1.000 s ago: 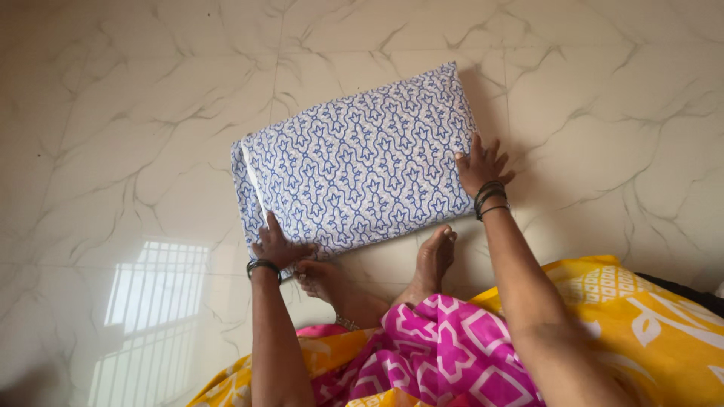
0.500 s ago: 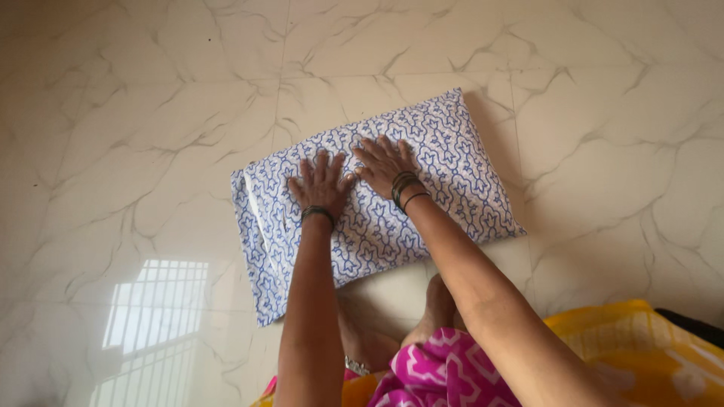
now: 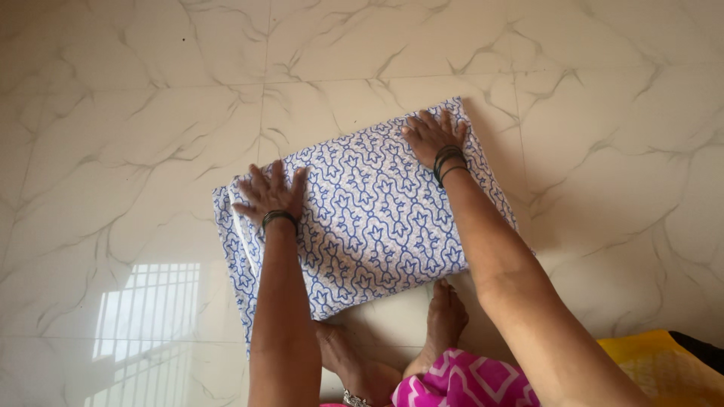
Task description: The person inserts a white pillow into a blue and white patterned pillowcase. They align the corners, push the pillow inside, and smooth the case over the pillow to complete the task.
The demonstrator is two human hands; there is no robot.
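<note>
A folded white cloth with a blue pattern point(image 3: 369, 218) lies flat on the pale marble floor point(image 3: 136, 113). My left hand point(image 3: 270, 192) rests palm down near its left end, fingers spread. At the far right corner of the cloth my right hand point(image 3: 433, 136) presses down flat, fingers apart too. Both wrists wear dark bangles. Neither hand grips the cloth; both lie on top of it.
My bare feet point(image 3: 445, 320) sit just below the near edge of the cloth, above pink patterned fabric point(image 3: 460, 380). A yellow cloth point(image 3: 667, 365) shows at the lower right. A window's reflection point(image 3: 147, 309) shines on the tiles at lower left.
My hands moved from the near corners to the middle of the cloth, then slid apart, left toward the left end and right toward the far right corner. The view came closer.
</note>
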